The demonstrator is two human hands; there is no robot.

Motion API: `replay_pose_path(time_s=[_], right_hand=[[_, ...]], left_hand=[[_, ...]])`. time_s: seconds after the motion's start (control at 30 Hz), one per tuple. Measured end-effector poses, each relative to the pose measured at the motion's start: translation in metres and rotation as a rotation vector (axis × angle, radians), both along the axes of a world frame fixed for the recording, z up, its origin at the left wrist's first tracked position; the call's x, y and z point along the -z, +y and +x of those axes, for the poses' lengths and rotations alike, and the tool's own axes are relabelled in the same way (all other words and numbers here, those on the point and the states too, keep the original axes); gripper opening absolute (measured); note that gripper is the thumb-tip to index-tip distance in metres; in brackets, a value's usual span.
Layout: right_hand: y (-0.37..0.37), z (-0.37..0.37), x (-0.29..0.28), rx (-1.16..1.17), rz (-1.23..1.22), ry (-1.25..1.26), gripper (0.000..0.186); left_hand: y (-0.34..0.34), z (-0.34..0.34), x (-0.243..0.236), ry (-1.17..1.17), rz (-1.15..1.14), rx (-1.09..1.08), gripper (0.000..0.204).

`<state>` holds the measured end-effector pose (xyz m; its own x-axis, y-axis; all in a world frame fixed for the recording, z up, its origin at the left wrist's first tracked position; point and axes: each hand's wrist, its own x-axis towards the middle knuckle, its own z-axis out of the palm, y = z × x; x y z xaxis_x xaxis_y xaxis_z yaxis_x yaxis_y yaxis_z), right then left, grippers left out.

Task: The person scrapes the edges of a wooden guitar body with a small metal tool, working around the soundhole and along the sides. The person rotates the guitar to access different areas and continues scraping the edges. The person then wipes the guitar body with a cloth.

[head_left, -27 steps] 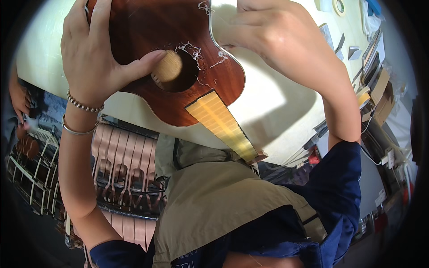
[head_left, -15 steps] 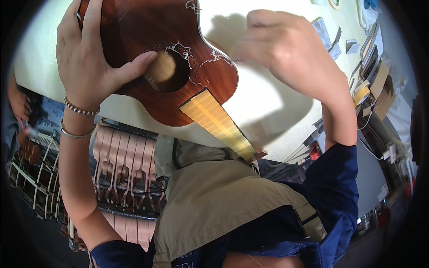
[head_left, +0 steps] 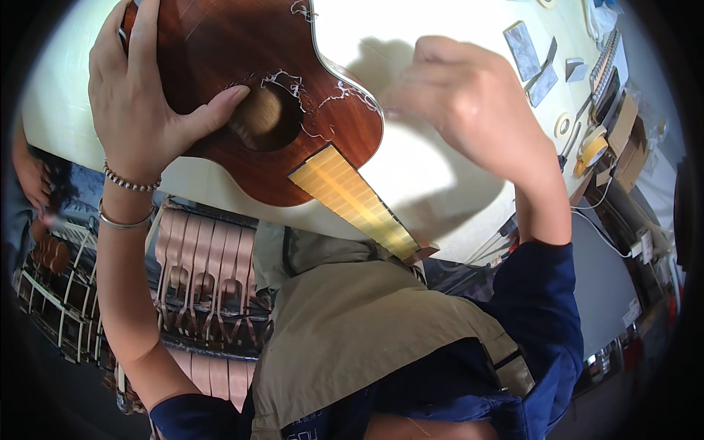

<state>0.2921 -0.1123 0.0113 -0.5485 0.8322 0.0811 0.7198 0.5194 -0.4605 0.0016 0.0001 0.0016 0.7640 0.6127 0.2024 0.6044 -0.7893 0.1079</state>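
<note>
A reddish-brown ukulele [head_left: 242,44] lies on the pale table, its neck toward me. Yellow tape covers the fretboard [head_left: 356,198]. Thin white curled shavings [head_left: 286,82] lie beside the round sound hole and along the right edge of the body. My left hand [head_left: 139,95] grips the body's left side, thumb at the sound hole's rim, fingers along the edge. To the right of the body, my right hand [head_left: 462,95] is closed in a pinch above the table. Its fingertips are blurred, and whatever they hold cannot be made out.
At the right are grey flat blocks [head_left: 522,51], a tape roll [head_left: 562,125], a yellow tape roll [head_left: 592,152], a spiral notebook [head_left: 607,66] and cardboard [head_left: 631,132]. A rack of copper-coloured wooden pieces [head_left: 198,249] stands below left. Another person's hand [head_left: 35,180] shows at far left.
My right hand has lowered slightly, and its forearm has shifted left, uncovering a tape roll. The ukulele appears a little farther left in view, with my left hand still on it.
</note>
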Motion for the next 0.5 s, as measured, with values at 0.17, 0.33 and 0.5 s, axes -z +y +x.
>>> replay_pose_path(time_s=[0.17,0.33,0.5], right_hand=[[0.023,-0.004,-0.006,-0.029,0.043,-0.098,0.007],[-0.020,-0.009,0.001,0.149,0.017,-0.067,0.017],[-0.037,-0.016,-0.007,0.271,-0.078,-0.039,0.014]], left_hand=[[0.002,0.000,0.000,0.001,0.001,0.008,0.104],[0.000,0.000,0.002,0.017,0.039,0.003,0.103],[0.001,0.000,0.001,0.011,0.036,0.021,0.103]])
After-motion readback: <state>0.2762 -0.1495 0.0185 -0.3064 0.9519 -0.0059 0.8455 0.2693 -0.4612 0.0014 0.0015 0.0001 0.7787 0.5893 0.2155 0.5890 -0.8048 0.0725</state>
